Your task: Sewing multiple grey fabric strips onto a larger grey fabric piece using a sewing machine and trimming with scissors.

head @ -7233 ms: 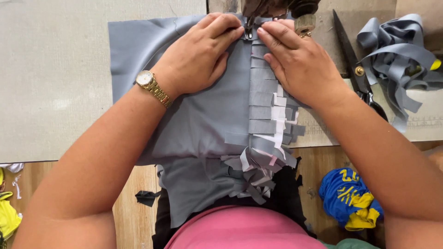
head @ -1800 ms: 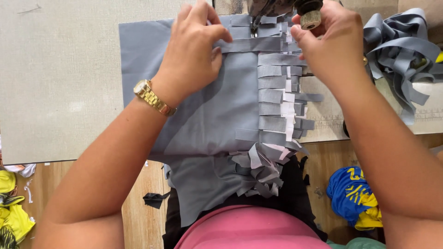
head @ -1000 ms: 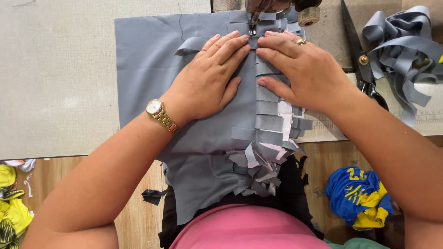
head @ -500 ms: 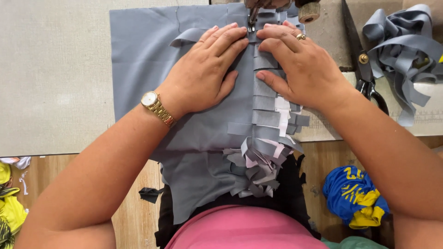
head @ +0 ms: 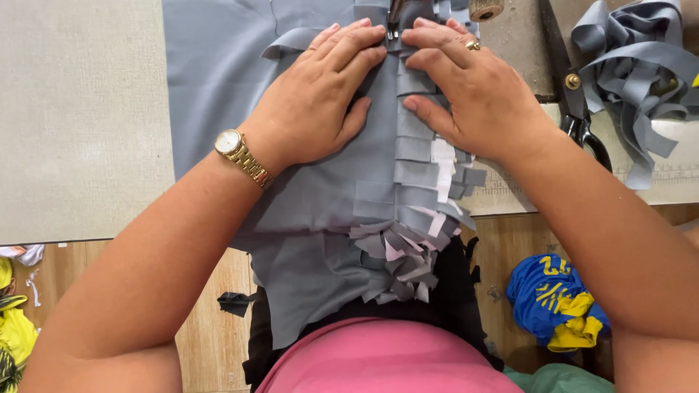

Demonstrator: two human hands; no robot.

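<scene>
At 6 o'clock, the grey fabric (head: 306,218) hangs off the table edge (head: 80,145) — loose grey tabs (head: 397,251) overlapping, ragged. Further up, left hand (head: 317,102) and right hand (head: 473,91) press flat, fingers extended, gripping nothing. At 12 o'clock — the presser foot (head: 394,25), cut off.

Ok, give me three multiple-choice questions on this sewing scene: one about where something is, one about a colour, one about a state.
1. Where do the scissors lie?
A. beside the right hand
B. on the floor
C. under the left hand

2. What colour is the fabric being sewn?
A. red
B. grey
C. green

3. How are the hands placed?
A. lifted clear
B. clenched in fists
C. pressed flat on the fabric

Answers: 1 A, they lie just outside the right hand; 2 B, all grey; 3 C, the left hand and the right lie spread flat.
</scene>
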